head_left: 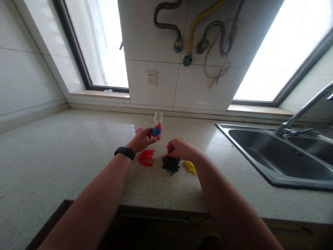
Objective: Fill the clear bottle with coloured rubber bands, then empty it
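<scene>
My left hand [146,138] is closed around the lower part of a small clear jar [158,119], held upright above the counter. Pink, blue and red rubber bands fill the jar's lower part. To the right, my right hand [179,148] is closed, with bits of red rubber band showing at its fingertips. Below it lies a pile of black rubber bands [171,165]. A pile of red rubber bands [147,158] rests under my left hand, and yellow rubber bands [190,167] are partly hidden by my right forearm. Behind my left hand sits a small pink lid-like thing [139,130].
The speckled counter [78,149] runs to a tiled wall with a socket [151,77] and hanging hoses [194,27]. At the right is a steel sink [262,152] with a faucet [299,114]. The counter's front edge is close to my forearms.
</scene>
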The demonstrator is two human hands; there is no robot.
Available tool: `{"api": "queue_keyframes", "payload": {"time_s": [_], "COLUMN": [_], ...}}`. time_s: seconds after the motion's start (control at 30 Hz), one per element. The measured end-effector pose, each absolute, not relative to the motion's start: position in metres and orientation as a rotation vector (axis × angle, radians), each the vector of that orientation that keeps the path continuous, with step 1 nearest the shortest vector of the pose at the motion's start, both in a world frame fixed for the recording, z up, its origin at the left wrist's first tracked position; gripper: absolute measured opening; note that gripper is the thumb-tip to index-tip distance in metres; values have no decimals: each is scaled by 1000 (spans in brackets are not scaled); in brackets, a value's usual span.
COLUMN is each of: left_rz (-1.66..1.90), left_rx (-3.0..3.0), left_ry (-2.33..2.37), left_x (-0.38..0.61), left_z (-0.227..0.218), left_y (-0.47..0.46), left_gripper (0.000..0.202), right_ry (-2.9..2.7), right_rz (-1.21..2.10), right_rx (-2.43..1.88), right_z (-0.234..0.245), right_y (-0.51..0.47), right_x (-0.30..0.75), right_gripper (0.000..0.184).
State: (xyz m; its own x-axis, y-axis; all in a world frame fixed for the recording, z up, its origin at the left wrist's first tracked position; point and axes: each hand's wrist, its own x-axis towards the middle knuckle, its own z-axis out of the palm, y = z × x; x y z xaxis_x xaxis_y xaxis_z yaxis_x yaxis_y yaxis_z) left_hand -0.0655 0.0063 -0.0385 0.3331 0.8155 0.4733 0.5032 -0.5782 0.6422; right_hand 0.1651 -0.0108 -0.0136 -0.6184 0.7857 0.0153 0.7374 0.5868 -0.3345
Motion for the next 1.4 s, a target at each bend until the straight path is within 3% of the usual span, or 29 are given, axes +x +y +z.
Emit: {"api": "queue_keyframes", "payload": {"time_s": [0.4,0.67,0.9,1.4], "left_rz": [1112,1115,1133,1132], "left_rx": [2212,2203,2178,2193], "left_ry": [1175,1186,1182,1182], "left_x": [-65,-65,-66,-66], "left_z": [-39,-38,-39,-41], "left_y": [6,5,6,8], "left_gripper": [32,33,35,35], "right_ry": [-2686,-2464,-2212,-2460], "right_rz": [453,622,494,365], "right_rx": [-1220,-1196,-1374,-1537], "right_z": [-13,-23,-36,-28], "right_y": [-15,-2,24,15], "right_x": [161,167,173,164], "right_gripper": [15,9,13,25]}}
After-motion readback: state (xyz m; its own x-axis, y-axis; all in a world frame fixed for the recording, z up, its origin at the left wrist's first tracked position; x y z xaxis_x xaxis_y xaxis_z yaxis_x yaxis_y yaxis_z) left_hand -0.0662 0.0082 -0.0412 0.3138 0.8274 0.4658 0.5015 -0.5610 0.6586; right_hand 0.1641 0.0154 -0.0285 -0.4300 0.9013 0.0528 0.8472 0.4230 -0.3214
